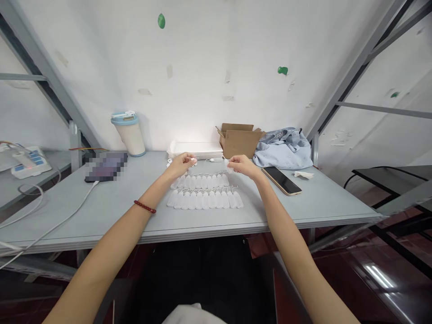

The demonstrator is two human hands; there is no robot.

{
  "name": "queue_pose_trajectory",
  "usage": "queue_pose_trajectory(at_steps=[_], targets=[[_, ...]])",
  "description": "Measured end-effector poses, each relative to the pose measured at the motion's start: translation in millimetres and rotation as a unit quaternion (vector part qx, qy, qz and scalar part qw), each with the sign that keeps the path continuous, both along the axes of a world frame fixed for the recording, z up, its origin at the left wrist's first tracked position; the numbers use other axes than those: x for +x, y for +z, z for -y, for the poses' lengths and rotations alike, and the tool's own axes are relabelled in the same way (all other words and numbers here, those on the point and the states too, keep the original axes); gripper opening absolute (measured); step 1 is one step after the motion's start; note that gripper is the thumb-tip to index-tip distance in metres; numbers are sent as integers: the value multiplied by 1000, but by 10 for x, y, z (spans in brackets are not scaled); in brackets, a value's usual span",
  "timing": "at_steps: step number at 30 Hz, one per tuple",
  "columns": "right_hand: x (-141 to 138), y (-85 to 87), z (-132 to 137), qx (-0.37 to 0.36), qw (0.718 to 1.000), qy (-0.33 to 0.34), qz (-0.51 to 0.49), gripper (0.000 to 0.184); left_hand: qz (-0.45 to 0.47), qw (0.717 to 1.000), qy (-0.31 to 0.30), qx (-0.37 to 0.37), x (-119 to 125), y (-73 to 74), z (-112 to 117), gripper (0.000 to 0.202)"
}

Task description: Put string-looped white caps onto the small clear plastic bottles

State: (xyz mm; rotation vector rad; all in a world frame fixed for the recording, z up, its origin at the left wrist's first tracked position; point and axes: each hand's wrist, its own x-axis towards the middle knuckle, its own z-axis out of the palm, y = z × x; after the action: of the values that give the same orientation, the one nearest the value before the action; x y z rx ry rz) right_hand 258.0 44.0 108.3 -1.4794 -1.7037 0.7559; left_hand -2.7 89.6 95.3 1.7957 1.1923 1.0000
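My left hand (179, 164) is pinched on a small white round piece at the back middle of the table. Opposite it, my right hand (243, 164) has thumb and finger closed on a translucent white sleeve (228, 167). Between the two hands lies a slim white piece with a cord (216, 160). Nearer me, two rows of translucent white pieces with thin cords lie flat, a back row (202, 182) and a front row (205, 200). A few small white parts beside my left hand are partly hidden by it.
Behind my hands sits a white stack (195, 149), with an open cardboard box (240, 143) beside it. Bluish cloth (284, 149) and a phone (282, 180) lie right, near a crumpled tissue (303, 174). A cup (130, 135) and a cabled, blurred device (107, 167) are left.
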Motion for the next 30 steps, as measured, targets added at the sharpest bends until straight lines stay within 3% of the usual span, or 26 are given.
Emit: queue_pose_trajectory(at_steps=[6, 11, 17, 22, 30], targets=[[-315, -12, 81, 15, 993, 31, -114, 13, 141, 987, -33, -68, 27, 4, 18, 35], [-473, -89, 84, 23, 990, 64, -123, 14, 162, 982, -63, -68, 69, 35, 88, 37], [-509, -145, 78, 31, 988, 77, -129, 16, 186, 965, -113, -148, 161, 18, 165, 37], [-563, -144, 129, 25, 982, 127, -135, 17, 209, 950, -194, -130, 251, 17, 242, 42], [-621, -147, 163, 6, 968, 151, -198, 20, 204, 950, -210, -106, 278, 16, 269, 44]])
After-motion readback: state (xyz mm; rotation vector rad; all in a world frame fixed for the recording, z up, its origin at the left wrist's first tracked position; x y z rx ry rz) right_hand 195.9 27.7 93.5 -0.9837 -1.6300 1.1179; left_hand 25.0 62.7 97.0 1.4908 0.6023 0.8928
